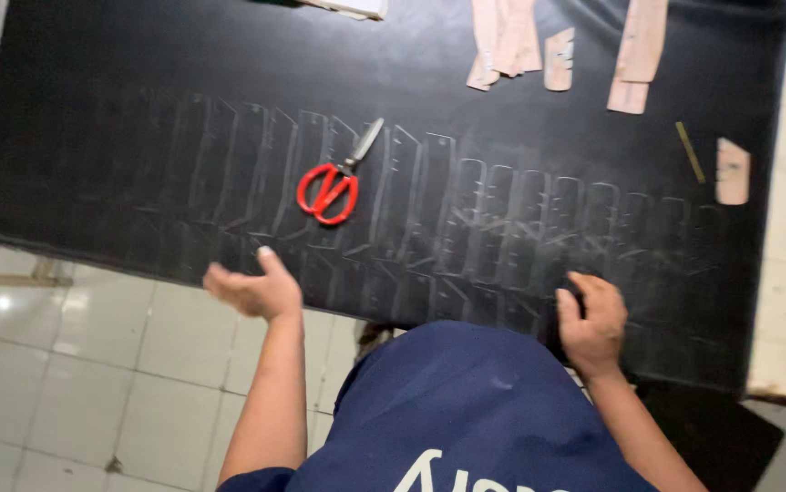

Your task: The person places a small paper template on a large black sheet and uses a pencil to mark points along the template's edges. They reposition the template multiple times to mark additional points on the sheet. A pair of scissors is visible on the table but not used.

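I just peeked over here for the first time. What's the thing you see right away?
The red-handled scissors jump out, lying alone in the middle of the big black sheet covered with pale traced outlines. The left hand hangs open, palm up, at the sheet's near edge, while the right hand presses on it. Tan cut-out pieces sit along the far edge.

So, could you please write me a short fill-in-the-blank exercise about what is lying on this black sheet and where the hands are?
1. The scissors lying on the black sheet have handles coloured ____.
2. The pale outlines drawn on the sheet run in a long ____.
3. The right hand grips the sheet at its near ____.
4. The left hand is open and holds ____.

Missing words: red; row; edge; nothing
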`<act>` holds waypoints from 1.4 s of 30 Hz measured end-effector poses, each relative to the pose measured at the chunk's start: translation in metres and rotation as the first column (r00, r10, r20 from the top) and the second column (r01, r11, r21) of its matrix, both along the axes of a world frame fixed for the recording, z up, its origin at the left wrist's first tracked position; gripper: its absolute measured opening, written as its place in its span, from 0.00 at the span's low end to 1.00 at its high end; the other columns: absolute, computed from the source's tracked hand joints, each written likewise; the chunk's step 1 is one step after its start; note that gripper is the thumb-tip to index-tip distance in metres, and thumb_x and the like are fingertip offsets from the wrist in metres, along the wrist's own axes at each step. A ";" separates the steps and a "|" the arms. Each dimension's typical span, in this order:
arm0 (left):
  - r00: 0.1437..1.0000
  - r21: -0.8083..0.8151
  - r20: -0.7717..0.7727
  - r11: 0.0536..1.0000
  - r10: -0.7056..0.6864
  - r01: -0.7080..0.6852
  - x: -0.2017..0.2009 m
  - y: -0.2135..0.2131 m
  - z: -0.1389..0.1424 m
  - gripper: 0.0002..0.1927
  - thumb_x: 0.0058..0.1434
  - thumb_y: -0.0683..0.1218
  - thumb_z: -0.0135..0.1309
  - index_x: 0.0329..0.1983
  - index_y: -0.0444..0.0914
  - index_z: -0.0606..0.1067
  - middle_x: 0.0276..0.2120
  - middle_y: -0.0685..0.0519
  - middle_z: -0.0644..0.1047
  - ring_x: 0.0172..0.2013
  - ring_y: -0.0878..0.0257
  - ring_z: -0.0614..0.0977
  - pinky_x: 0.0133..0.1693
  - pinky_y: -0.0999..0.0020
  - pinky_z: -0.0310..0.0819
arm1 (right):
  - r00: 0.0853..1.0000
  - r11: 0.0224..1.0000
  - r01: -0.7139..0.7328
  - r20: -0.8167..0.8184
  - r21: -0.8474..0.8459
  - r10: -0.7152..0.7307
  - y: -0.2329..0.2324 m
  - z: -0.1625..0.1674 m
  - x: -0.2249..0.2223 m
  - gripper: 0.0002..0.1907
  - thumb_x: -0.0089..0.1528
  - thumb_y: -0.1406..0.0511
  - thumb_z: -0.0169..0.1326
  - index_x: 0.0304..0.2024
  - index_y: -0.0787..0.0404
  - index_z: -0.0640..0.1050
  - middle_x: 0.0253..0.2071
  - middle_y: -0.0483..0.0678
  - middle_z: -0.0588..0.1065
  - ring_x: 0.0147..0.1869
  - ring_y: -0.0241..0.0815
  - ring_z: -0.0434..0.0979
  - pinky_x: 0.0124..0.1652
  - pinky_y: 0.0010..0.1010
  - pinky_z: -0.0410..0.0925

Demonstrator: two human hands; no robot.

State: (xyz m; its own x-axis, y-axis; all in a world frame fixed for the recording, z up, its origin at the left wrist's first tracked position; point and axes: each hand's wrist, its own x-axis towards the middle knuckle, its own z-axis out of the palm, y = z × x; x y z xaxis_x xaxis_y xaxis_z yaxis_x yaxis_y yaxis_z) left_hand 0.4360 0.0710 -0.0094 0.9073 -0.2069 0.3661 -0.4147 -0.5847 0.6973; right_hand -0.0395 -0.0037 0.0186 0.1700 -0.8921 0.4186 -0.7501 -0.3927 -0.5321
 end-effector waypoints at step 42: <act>0.522 -0.274 -0.751 0.910 -0.405 0.311 0.163 0.122 -0.022 0.20 0.71 0.51 0.51 0.25 0.35 0.71 0.19 0.53 0.73 0.19 0.67 0.73 0.23 0.72 0.68 | 0.488 0.392 -0.171 0.423 0.904 -0.763 0.123 -0.047 0.149 0.17 0.68 0.54 0.56 0.34 0.61 0.76 0.26 0.45 0.74 0.25 0.35 0.71 0.26 0.25 0.64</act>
